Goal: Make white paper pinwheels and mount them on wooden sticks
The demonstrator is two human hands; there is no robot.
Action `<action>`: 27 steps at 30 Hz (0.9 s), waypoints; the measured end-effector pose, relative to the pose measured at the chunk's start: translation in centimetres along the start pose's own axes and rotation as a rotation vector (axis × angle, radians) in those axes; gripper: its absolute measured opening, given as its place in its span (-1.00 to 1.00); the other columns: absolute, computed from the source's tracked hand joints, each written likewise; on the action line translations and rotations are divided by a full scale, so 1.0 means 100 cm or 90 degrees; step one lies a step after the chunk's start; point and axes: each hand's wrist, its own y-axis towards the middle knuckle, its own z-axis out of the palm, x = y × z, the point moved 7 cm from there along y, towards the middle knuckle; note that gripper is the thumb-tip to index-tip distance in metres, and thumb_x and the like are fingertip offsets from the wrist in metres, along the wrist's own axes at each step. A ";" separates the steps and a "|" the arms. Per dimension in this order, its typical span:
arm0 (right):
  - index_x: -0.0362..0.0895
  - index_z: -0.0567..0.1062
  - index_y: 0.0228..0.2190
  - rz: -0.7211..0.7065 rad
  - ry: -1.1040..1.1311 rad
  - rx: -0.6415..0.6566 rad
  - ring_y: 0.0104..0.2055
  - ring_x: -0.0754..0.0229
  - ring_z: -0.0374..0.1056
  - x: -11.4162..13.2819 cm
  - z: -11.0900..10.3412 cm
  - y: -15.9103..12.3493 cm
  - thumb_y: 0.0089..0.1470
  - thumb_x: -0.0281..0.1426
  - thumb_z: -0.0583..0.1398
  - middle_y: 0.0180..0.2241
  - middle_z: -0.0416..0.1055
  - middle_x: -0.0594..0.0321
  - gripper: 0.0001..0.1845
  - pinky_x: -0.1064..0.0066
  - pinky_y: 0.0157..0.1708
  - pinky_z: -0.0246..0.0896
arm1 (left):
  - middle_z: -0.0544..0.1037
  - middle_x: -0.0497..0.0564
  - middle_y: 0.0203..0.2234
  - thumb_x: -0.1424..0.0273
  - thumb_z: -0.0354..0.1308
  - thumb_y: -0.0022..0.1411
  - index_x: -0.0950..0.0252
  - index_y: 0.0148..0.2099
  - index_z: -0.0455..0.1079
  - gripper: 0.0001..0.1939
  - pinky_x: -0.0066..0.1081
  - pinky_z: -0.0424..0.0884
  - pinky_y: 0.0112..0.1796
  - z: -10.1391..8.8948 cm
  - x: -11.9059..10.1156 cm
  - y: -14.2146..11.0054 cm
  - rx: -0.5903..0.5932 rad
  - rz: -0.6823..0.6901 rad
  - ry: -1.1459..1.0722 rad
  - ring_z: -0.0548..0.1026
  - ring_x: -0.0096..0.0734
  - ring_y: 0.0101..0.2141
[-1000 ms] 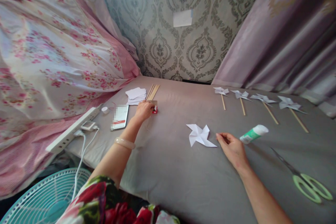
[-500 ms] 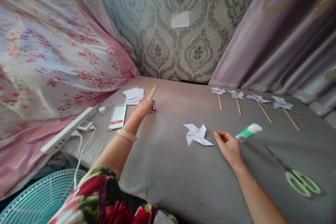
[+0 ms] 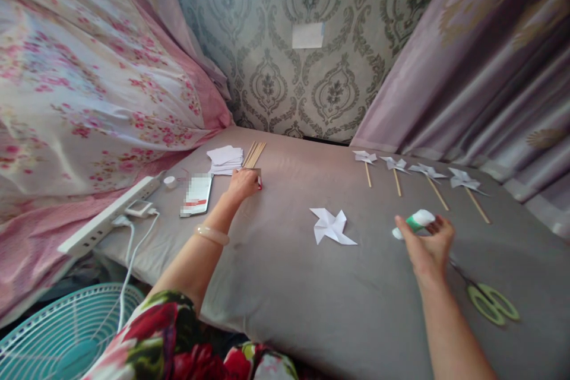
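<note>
My left hand (image 3: pixel 241 183) reaches far left and is closed over a small red object (image 3: pixel 259 181) lying on the grey cloth, just below a bundle of wooden sticks (image 3: pixel 254 154). My right hand (image 3: pixel 426 248) curls round a green and white glue stick (image 3: pixel 415 222), fingers on both sides of it. A folded white paper pinwheel (image 3: pixel 329 226) lies flat between the two hands, without a stick.
Several finished pinwheels on sticks (image 3: pixel 420 180) lie in a row at the back right. Green scissors (image 3: pixel 487 301) lie beside my right wrist. A stack of white paper squares (image 3: pixel 225 159), a phone (image 3: pixel 196 195) and a power strip (image 3: pixel 107 216) sit left; a fan (image 3: pixel 62 338) stands below.
My right hand has moved right, away from the loose pinwheel, and closed around the glue stick. The left hand has stayed on the small red object.
</note>
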 end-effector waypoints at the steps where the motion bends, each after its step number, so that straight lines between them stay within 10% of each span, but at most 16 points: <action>1: -0.10 0.24 -0.15 0.045 -0.016 0.024 -0.12 -0.01 0.29 -0.005 0.005 -0.002 -0.35 -0.01 0.29 -0.15 0.30 0.11 -0.26 0.09 -0.06 0.19 | 0.55 0.13 -0.38 0.51 0.13 -0.07 0.28 -0.52 0.35 -0.95 -0.20 0.18 -0.10 -0.002 0.001 -0.001 -0.018 -0.005 -0.033 0.44 -0.07 -0.16; 7: -0.04 0.32 -0.49 0.097 -0.167 0.064 -0.36 -0.02 0.33 -0.009 0.007 -0.005 -0.26 -0.12 0.20 -0.54 0.30 0.25 -0.70 0.18 -0.29 0.21 | 0.48 0.05 -0.50 0.39 0.12 -0.10 0.26 -0.54 0.26 -0.91 -0.32 0.24 -0.23 -0.015 0.017 -0.021 -0.170 -0.095 -0.287 0.42 -0.18 -0.26; 13: -0.08 0.36 -0.55 0.053 -0.136 0.109 -0.38 -0.05 0.37 0.019 0.027 0.004 -0.31 -0.09 0.22 -0.56 0.37 0.18 -0.66 0.20 -0.34 0.21 | 0.48 -0.01 -0.55 0.24 0.07 -0.11 0.29 -0.49 0.29 -0.80 -0.46 0.26 -0.43 0.007 0.003 -0.046 -0.181 -0.163 -0.644 0.40 -0.44 -0.50; 21: -0.16 0.41 -0.47 -0.075 0.108 0.468 -0.44 0.19 0.39 0.144 0.175 -0.054 -0.12 -0.21 0.21 -0.49 0.47 0.21 -0.75 0.41 -0.41 0.26 | 0.55 0.10 -0.50 0.27 0.26 -0.25 0.34 -0.55 0.36 -0.75 -0.52 0.26 -0.50 0.044 -0.027 -0.056 -0.031 -0.212 -0.884 0.41 -0.51 -0.53; 27: -0.13 0.43 -0.49 -0.125 0.040 0.499 -0.38 0.18 0.41 0.185 0.249 -0.088 -0.12 -0.31 0.28 -0.47 0.49 0.23 -0.84 0.45 -0.39 0.25 | 0.52 0.03 -0.56 0.24 0.37 -0.29 0.35 -0.48 0.43 -0.67 -0.55 0.22 -0.53 0.042 -0.024 -0.059 0.003 -0.225 -0.962 0.37 -0.56 -0.57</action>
